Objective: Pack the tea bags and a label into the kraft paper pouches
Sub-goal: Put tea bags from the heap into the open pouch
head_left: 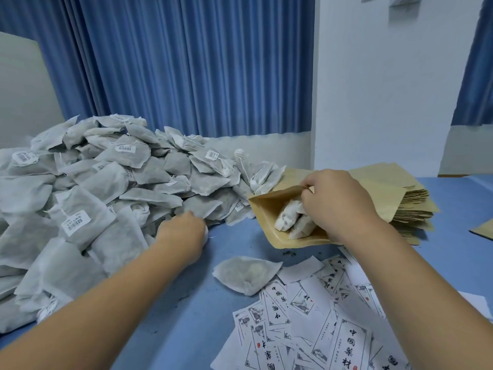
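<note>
A big heap of grey-white tea bags (88, 188) covers the left of the blue table. My left hand (184, 233) reaches into the heap's near edge, fingers curled round a tea bag that is mostly hidden. My right hand (336, 204) holds a kraft paper pouch (269, 209) open by its upper lip. Tea bags (292, 220) lie inside the pouch. One loose tea bag (246, 273) lies on the table in front. Printed white labels (314, 324) are scattered at the lower right.
A stack of flat kraft pouches (400, 198) lies behind my right hand, with another pouch (484, 229) at the right edge. Bare blue table (192, 316) shows between my arms. Blue curtains (186, 70) and a white wall (386, 84) stand behind.
</note>
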Motion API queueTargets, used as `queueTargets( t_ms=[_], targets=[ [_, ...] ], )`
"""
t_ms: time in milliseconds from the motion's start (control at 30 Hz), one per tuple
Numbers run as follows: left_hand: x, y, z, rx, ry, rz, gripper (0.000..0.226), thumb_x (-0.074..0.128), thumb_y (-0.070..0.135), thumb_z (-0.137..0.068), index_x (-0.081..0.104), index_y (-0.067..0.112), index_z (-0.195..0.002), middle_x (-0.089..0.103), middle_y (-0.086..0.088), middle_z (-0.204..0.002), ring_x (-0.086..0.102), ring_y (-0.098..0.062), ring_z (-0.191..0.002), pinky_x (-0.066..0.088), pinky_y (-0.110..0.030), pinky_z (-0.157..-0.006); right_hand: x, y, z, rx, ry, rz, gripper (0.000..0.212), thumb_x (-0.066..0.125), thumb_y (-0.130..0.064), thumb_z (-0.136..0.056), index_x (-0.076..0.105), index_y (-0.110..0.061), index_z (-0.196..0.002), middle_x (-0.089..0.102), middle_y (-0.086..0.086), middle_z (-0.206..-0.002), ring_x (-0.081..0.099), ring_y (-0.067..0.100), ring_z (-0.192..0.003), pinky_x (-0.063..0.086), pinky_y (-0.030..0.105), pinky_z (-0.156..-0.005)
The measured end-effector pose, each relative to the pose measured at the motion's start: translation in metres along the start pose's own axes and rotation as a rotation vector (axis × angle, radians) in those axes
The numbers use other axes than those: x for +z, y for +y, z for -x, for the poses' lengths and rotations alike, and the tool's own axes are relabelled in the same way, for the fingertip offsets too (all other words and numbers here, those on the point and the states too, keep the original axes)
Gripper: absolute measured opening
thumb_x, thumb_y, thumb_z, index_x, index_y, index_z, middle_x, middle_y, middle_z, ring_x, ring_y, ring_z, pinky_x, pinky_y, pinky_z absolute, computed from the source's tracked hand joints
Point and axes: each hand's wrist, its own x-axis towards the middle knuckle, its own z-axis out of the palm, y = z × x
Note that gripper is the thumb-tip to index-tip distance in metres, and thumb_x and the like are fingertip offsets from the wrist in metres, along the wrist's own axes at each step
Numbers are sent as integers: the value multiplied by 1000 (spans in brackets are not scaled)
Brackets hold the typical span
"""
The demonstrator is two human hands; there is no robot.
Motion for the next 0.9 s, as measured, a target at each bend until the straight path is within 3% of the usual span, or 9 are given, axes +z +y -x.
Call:
queueTargets(
  t_ms=[167, 267, 433, 533, 633, 700, 767, 900],
  targets=[
    [35, -20, -12, -54, 78, -129, 43, 47, 18, -90, 41, 16, -132, 46, -4, -130, 49, -24, -118, 38, -34, -93, 1, -1, 0, 13, -1, 6, 24, 48, -15, -87, 70, -23, -94, 65, 2, -86, 59, 24, -76, 47, 29, -61],
    [42, -22, -16, 1, 150, -200, 35, 46, 19, -90, 49, 19, -125, 49, 0, -125, 48, -23, -115, 36, -34, -92, 2, 0, 0, 1, 4, 11, 24, 48, -16, -86, 70, -23, -91, 64, 1, -83, 59, 23, -74, 48, 29, -60],
    [40, -21, -16, 95, 201, -213, 31, 45, 14, -88, 57, 24, -115, 52, 5, -117, 47, -20, -112, 32, -31, -87, -1, 1, -3, 15, 21, 30, 25, 48, -16, -88, 70, -27, -93, 63, 0, -83, 57, 23, -73, 35, 25, -51],
    [28, -16, -4, 227, 383, -36, 22, 53, 10, -82, 58, 18, -102, 55, 1, -108, 53, -25, -100, 36, -35, -79, -1, 3, -3, 12, 31, 27, 25, 48, -16, -87, 70, -27, -91, 63, 0, -81, 56, 23, -72, 33, 24, -49],
    [15, -9, 10, 455, 522, 265, 16, 70, -2, -71, 60, 6, -80, 60, -9, -84, 57, -33, -68, 43, -38, -59, 0, 3, -4, 7, 31, 19, 24, 49, -16, -87, 70, -26, -90, 62, 0, -79, 57, 23, -72, 34, 24, -50],
    [11, 1, 20, 563, 497, 319, 13, 69, 1, -75, 59, 7, -81, 61, -6, -82, 57, -31, -67, 43, -35, -59, 1, 3, -4, 6, 27, 16, 24, 48, -16, -87, 70, -26, -90, 63, -1, -80, 56, 22, -71, 34, 24, -50],
    [15, 12, 27, 616, 425, 365, 3, 61, 11, -87, 61, 8, -89, 62, -3, -89, 58, -26, -77, 40, -31, -66, 2, 2, -3, 9, 17, 15, 25, 48, -16, -87, 70, -26, -90, 63, -1, -80, 56, 21, -71, 34, 23, -49],
    [23, 24, 26, 731, 101, 546, 27, 52, 33, -97, 60, 8, -102, 60, 0, -98, 55, -15, -92, 43, -29, -80, 3, 1, -2, 14, 6, 8, 24, 49, -15, -86, 70, -25, -91, 64, 0, -83, 58, 21, -73, 37, 24, -51]
  ],
)
